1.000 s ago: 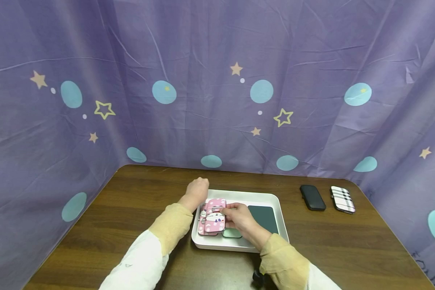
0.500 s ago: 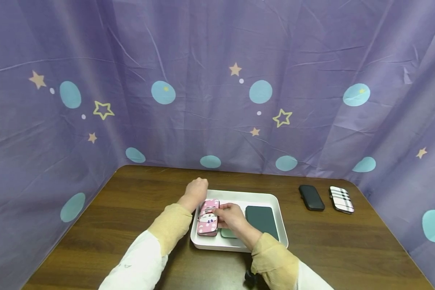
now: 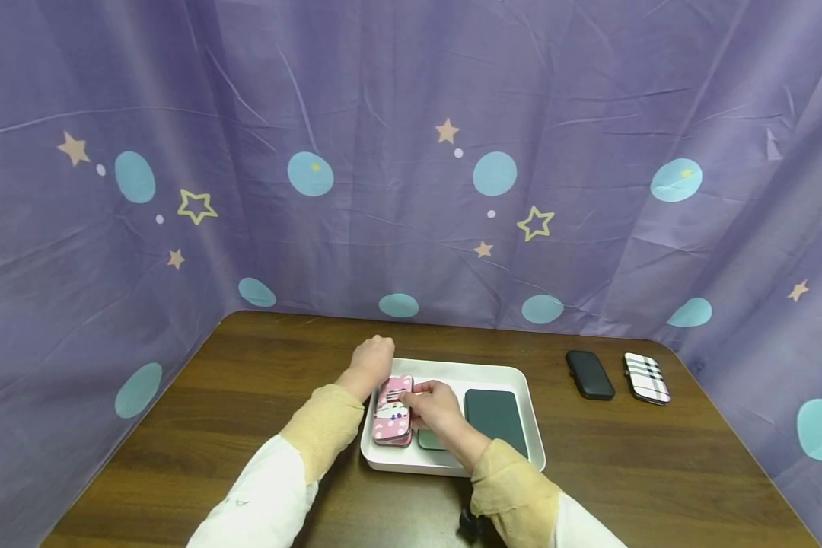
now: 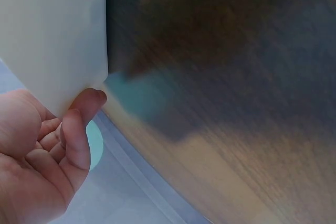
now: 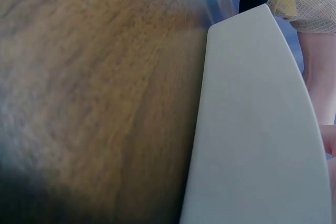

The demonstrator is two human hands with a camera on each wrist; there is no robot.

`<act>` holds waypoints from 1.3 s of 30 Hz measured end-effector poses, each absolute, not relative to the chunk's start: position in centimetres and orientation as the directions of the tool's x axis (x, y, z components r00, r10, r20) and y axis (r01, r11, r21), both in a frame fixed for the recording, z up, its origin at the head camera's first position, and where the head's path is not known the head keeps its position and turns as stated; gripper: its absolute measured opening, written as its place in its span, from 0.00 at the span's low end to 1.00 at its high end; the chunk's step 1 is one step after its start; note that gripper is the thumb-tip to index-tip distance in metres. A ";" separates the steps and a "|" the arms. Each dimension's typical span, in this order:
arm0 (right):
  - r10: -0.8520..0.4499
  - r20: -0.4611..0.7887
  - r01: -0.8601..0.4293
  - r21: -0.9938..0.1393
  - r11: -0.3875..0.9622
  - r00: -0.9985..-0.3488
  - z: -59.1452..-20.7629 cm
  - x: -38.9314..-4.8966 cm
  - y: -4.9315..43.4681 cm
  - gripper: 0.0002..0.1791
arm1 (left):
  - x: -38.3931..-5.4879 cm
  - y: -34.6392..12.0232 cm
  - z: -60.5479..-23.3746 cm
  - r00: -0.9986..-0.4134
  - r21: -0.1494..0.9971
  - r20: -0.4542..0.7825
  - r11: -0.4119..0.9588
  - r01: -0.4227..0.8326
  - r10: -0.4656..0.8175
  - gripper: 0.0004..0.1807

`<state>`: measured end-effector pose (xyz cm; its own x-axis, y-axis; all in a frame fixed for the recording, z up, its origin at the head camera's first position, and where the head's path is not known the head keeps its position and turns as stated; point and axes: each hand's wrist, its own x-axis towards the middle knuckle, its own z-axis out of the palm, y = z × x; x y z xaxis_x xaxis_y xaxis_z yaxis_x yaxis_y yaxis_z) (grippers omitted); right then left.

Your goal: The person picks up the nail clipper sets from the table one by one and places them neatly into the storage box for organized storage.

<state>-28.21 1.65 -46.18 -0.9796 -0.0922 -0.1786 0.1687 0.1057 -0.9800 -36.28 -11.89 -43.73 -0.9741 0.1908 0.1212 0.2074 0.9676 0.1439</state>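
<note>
My left hand (image 3: 371,359) grips the back left corner of a white tray (image 3: 482,373). In the left wrist view, the curled fingers (image 4: 76,142) pinch the tray's edge. Inside the tray, my right hand (image 3: 438,409) holds the right side of a pink case (image 3: 392,411) with white dots and a cartoon figure, its thumb on top. That case lies over another pink case, which is mostly hidden. A light green case (image 3: 429,439) is partly covered by the right hand. Right of it lies a larger dark green case (image 3: 495,417).
A black case (image 3: 590,374) and a white plaid case (image 3: 647,377) lie side by side at the back right of the brown wooden table (image 3: 657,472). A purple curtain (image 3: 411,152) hangs behind the table. The tray's outer wall (image 5: 257,129) fills much of the right wrist view.
My right hand has moved left with the pink case, which now nearly covers the pink case beneath it. The left hand has stayed at the tray's corner.
</note>
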 end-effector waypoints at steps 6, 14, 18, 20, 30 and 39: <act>-0.071 -0.185 0.170 -0.970 0.172 -0.980 -46.2 -28.4 1.7 0.16 | -36.3 -11.9 -43.8 -0.973 0.140 0.125 0.968 0.210 0.193 0.06; -0.072 -0.174 0.157 -0.967 0.199 -0.982 -45.9 -28.3 1.9 0.15 | -36.6 -11.9 -44.0 -0.971 0.137 0.133 0.966 0.218 0.200 0.06; -0.089 -0.164 0.142 -0.968 0.207 -0.983 -46.1 -28.3 2.0 0.15 | -36.7 -11.8 -44.0 -0.972 0.140 0.130 0.966 0.215 0.197 0.06; -0.099 -0.154 0.127 -0.963 0.237 -0.983 -46.1 -28.3 2.1 0.15 | -36.6 -11.8 -44.0 -0.971 0.141 0.132 0.966 0.215 0.197 0.06; -0.211 -0.024 -0.076 -0.889 0.452 -0.977 -45.8 -28.0 2.6 0.23 | -36.3 -11.9 -43.8 -0.968 0.135 0.148 0.966 0.222 0.202 0.06; -0.236 0.076 -0.195 -0.819 0.539 -0.969 -45.6 -27.4 2.5 0.17 | -36.3 -12.0 -43.9 -0.968 0.131 0.139 0.965 0.228 0.210 0.06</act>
<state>-27.36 2.51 -45.55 -0.9688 -0.2359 0.0758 -0.1954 0.5390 -0.8193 -36.29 -11.95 -43.89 -0.9678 0.2097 0.1393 0.2280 0.9648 0.1314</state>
